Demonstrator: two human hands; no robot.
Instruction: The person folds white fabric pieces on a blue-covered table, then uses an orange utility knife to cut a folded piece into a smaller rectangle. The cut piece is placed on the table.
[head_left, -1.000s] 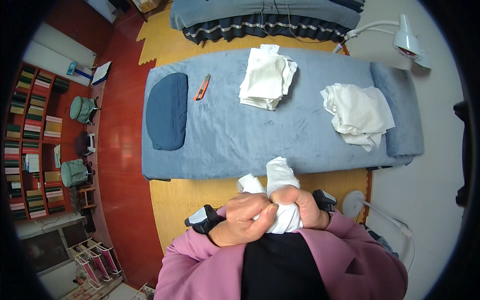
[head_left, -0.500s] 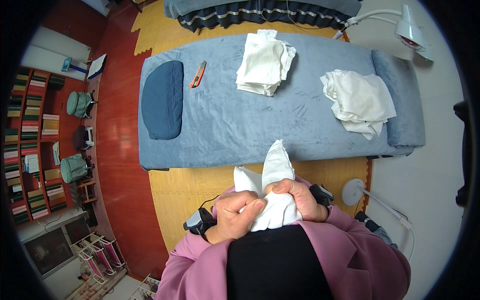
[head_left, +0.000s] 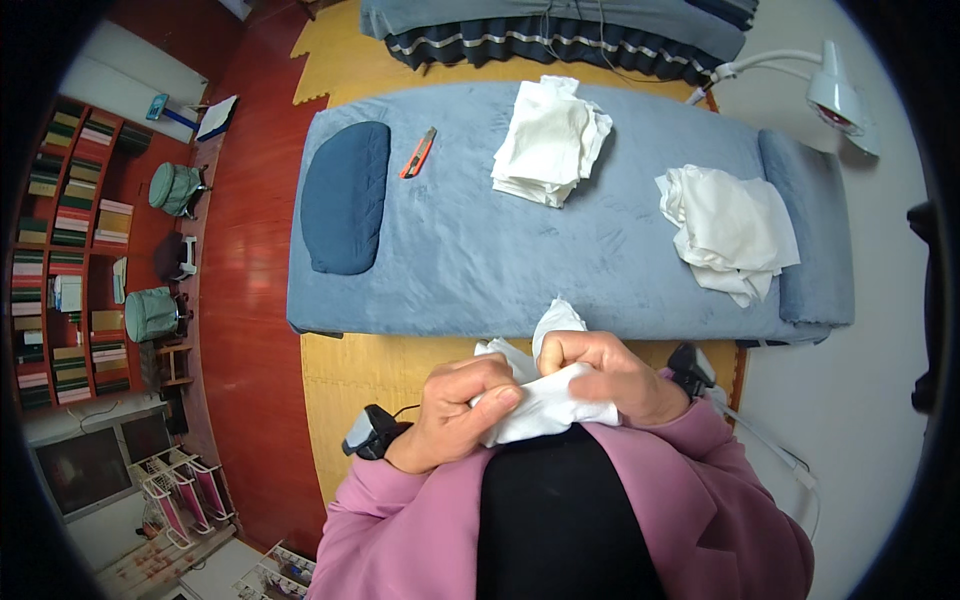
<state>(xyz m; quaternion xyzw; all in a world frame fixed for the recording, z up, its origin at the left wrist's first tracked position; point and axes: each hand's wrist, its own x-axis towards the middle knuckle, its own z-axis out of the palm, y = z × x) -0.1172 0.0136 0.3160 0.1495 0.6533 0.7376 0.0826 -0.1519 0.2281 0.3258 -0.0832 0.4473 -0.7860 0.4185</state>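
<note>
Close to my body, a white cloth is bunched between my two hands. My left hand grips its left side with the thumb on top. The fingers of my right hand are curled round the right side, slightly smeared by motion. Past my knuckles, a pointed end of the cloth sticks up towards the bed. On the blue bed lie a neat stack of white cloths and, further right, a looser pile of white cloths. An orange utility knife rests on the left part of the bed.
A dark blue cushion lies at the bed's left end, a blue bolster at its right. A lamp leans in at the far right. Bookshelves and green stools stand along the left.
My hands have moved apart, drawing the cloth wider and flatter between them. Its upright end shows less. The whole view has shifted slightly; the cloth piles and knife stay put on the bed.
</note>
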